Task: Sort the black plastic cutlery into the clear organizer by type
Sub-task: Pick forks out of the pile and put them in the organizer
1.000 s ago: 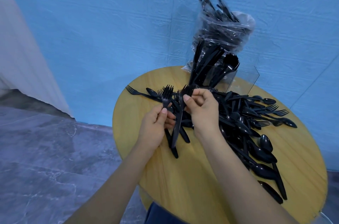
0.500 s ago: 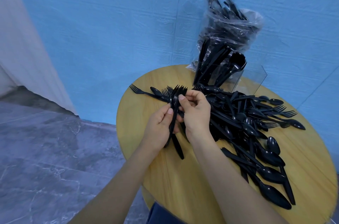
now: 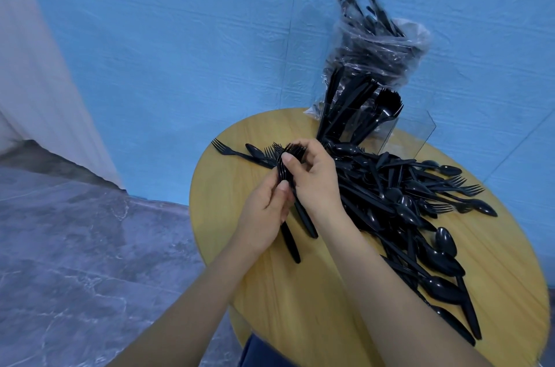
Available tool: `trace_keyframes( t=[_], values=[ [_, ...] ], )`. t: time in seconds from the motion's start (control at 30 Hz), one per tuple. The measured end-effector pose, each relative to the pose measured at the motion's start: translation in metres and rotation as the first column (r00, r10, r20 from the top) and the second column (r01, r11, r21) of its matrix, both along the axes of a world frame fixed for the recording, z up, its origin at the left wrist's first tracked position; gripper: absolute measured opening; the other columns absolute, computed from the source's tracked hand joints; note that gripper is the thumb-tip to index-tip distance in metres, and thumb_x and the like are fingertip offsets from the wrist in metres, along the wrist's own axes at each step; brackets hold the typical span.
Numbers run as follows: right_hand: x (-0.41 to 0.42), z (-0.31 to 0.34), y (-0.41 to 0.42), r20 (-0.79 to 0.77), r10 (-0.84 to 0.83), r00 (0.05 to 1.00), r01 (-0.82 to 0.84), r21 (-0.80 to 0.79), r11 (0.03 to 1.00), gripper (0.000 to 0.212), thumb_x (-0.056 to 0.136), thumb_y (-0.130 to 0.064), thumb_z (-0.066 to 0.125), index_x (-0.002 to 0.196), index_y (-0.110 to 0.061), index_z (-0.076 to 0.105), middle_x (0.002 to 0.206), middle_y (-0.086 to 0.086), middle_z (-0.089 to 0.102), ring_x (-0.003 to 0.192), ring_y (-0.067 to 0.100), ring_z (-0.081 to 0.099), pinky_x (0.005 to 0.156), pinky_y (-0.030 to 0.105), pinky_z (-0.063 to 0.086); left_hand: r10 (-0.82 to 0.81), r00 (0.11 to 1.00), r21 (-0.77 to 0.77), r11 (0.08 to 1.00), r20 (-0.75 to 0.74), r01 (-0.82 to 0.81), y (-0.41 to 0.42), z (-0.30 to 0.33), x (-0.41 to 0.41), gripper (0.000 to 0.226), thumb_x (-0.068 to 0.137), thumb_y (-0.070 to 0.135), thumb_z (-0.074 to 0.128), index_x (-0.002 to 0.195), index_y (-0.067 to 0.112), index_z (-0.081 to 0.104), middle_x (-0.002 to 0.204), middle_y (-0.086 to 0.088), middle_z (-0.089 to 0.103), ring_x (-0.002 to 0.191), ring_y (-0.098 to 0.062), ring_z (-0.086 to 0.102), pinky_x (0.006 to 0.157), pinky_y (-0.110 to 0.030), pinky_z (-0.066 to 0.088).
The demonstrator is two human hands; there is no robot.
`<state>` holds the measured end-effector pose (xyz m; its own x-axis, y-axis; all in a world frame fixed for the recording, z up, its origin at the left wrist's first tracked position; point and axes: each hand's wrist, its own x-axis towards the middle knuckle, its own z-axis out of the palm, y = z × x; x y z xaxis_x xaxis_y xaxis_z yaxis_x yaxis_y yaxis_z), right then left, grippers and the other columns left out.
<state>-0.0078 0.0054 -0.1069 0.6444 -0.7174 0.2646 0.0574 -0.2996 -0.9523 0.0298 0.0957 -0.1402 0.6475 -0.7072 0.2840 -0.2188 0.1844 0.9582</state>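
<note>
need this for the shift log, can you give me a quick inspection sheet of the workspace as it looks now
surface: round wooden table, bare at its near left part.
job's things: clear organizer at the far edge, upright cutlery in it; loose cutlery pile of forks and spoons across the right half; bundle of forks held above the table.
clutter: plastic bag of more cutlery behind the organizer; one fork lying apart at the far left.
grippers: left hand grips the bundle's handles; right hand pinches it near the tines.
cables: nothing seen.
surroundings: blue wall, grey marbled floor, pale curtain at left.
</note>
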Motion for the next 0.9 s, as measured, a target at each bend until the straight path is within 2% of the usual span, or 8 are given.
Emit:
trace_keyframes(
  t=[0.07,0.17,0.27,0.37,0.47,0.67,0.77,0.9],
  values=[
    [0.007,-0.001,-0.002,-0.019,0.013,1.000,-0.014,-0.031,0.999,0.024,0.089,-0.009,0.061,0.085,-0.033,0.057,0.080,-0.006,0.063,0.069,0.010,0.054,0.074,0.033,0.050,0.020,1.000,0.002,1.000,-0.022,-0.020,-0.001,0.001,0.000,0.021,0.102,0.009,0.031,0.110,0.011,0.050,0.063,0.005,0.043,0.048,0.000,0.037,0.047,-0.012,0.032],
    [0.021,0.002,-0.006,-0.021,0.052,0.998,-0.053,-0.058,0.997,0.013,0.096,-0.016,0.053,0.103,-0.020,0.063,0.076,-0.006,0.061,0.058,0.006,0.053,0.059,0.018,0.046,0.105,0.994,0.011,0.994,-0.015,-0.105,0.001,0.002,0.012,0.023,0.102,0.010,0.031,0.090,0.020,0.048,0.059,0.007,0.041,0.044,-0.001,0.035,0.045,-0.013,0.030],
    [0.041,0.004,-0.019,-0.163,-0.011,0.987,-0.017,-0.168,0.986,0.022,0.098,-0.020,0.047,0.115,-0.013,0.060,0.092,-0.002,0.063,0.073,0.006,0.055,0.060,0.007,0.041,0.254,0.967,0.058,0.965,0.034,-0.256,0.004,0.002,0.042,0.026,0.103,0.015,0.031,0.081,0.022,0.044,0.062,0.006,0.042,0.045,-0.001,0.035,0.047,-0.018,0.031],
    [0.057,0.002,-0.038,-0.350,-0.089,0.932,-0.026,-0.311,0.950,0.023,0.096,-0.012,0.049,0.115,-0.012,0.062,0.108,0.000,0.062,0.089,0.008,0.051,0.070,0.011,0.035,0.356,0.934,0.093,0.929,0.029,-0.357,0.003,0.006,0.068,0.029,0.103,0.014,0.031,0.076,0.018,0.042,0.065,0.004,0.042,0.044,-0.001,0.035,0.045,-0.014,0.031],
    [0.069,0.000,-0.048,-0.480,-0.096,0.872,-0.123,-0.405,0.906,0.022,0.094,-0.010,0.052,0.113,-0.010,0.063,0.114,0.005,0.062,0.096,0.016,0.055,0.079,0.021,0.039,0.374,0.927,0.101,0.923,0.000,-0.372,-0.003,0.002,0.079,0.027,0.102,0.013,0.031,0.077,0.013,0.042,0.069,0.002,0.045,0.047,-0.003,0.035,0.045,-0.013,0.031],
    [0.074,-0.010,-0.047,-0.681,-0.071,0.729,-0.362,-0.472,0.804,0.020,0.090,-0.020,0.062,0.105,-0.008,0.065,0.107,0.009,0.061,0.100,0.025,0.055,0.085,0.037,0.047,0.332,0.943,0.032,0.943,-0.036,-0.330,-0.006,-0.003,0.081,0.027,0.102,0.010,0.031,0.078,0.011,0.043,0.069,0.001,0.043,0.046,-0.001,0.035,0.046,-0.013,0.030],
    [0.070,-0.013,-0.045,-0.688,-0.074,0.722,-0.352,-0.456,0.817,0.017,0.092,-0.014,0.058,0.107,-0.009,0.063,0.105,0.008,0.063,0.099,0.024,0.057,0.085,0.037,0.048,0.328,0.944,0.030,0.944,-0.024,-0.327,-0.006,-0.004,0.080,0.026,0.102,0.010,0.032,0.079,0.010,0.043,0.069,0.001,0.044,0.046,0.000,0.035,0.046,-0.012,0.031],
    [0.060,-0.006,-0.048,-0.538,-0.120,0.834,-0.185,-0.477,0.859,0.014,0.092,-0.013,0.056,0.105,-0.010,0.062,0.098,0.004,0.061,0.086,0.017,0.056,0.074,0.028,0.046,0.334,0.943,0.049,0.941,0.004,-0.334,-0.007,-0.005,0.081,0.026,0.102,0.014,0.032,0.079,0.012,0.044,0.070,0.001,0.045,0.047,-0.001,0.035,0.046,-0.013,0.031]
  ],
)
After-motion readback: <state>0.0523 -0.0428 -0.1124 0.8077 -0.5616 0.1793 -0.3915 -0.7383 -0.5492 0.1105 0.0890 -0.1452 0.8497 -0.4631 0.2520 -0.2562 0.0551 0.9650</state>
